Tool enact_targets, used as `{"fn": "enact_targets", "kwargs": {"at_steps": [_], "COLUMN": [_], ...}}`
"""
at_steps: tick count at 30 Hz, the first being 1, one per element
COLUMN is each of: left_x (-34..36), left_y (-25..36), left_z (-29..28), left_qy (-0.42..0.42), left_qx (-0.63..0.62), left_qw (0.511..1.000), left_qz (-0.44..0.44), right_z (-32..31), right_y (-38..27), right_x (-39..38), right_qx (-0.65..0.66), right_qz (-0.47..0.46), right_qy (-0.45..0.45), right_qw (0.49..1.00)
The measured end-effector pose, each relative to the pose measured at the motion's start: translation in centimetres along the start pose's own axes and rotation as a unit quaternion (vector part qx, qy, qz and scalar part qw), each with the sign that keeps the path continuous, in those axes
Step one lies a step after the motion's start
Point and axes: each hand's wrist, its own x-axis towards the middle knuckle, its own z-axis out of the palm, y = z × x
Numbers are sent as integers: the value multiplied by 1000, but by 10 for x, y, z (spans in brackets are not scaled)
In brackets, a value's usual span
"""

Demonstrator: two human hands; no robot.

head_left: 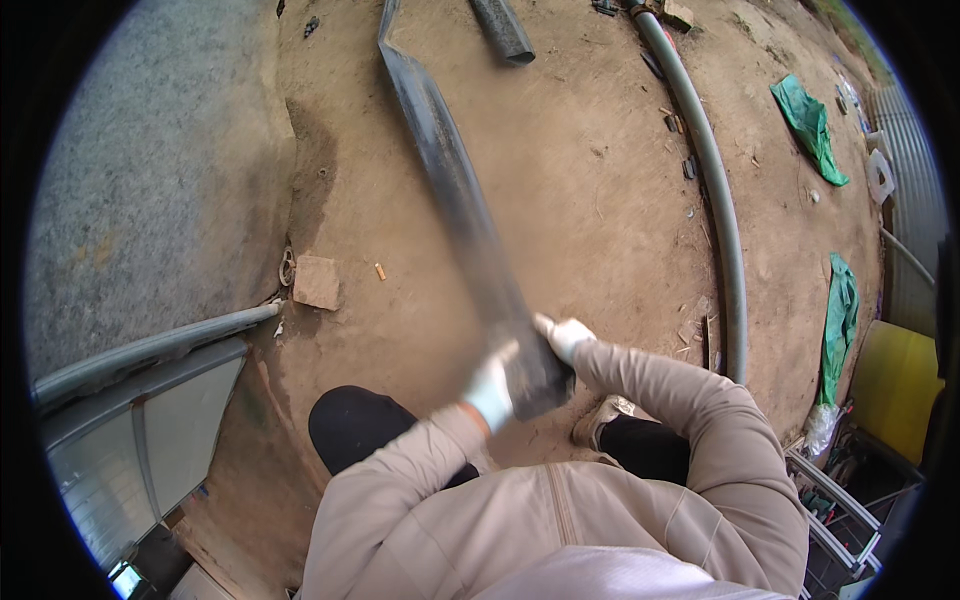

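Note:
A long dark grey, flattened tube [450, 165], perhaps plastic hose or pipe, runs from the far edge of the ground to its near end in front of my body. It kinks near its far part. My left hand [490, 387], in a pale glove, grips the tube's left side close to the near end. On the opposite edge, a little farther out, my right hand [566, 338], also gloved, is closed on it. Both hands and the near stretch of tube are blurred, and the fingers beneath are hidden.
Bare brown earth [600, 230] lies around me. Another dark tube piece [503, 30] lies at the far side. A thick grey pipe [705, 150] curves along my right, with green sheeting [812, 125] beyond. At left are a concrete slab [170, 180], a brick [316, 283] and a metal-framed panel [185, 435].

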Motion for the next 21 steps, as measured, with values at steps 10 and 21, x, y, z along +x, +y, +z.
{"fn": "enact_targets", "kwargs": {"at_steps": [10, 21], "left_x": [48, 75], "left_y": [125, 198], "left_z": [-13, 46], "left_qy": [-37, 15], "left_qx": [200, 200], "left_qw": [943, 925], "left_qz": [263, 323], "right_z": [-31, -46], "right_y": [-50, -163], "right_x": [25, 4], "right_qx": [108, 267], "right_qz": [-351, -228], "right_qy": [-44, 11], "right_qw": [929, 936]}}
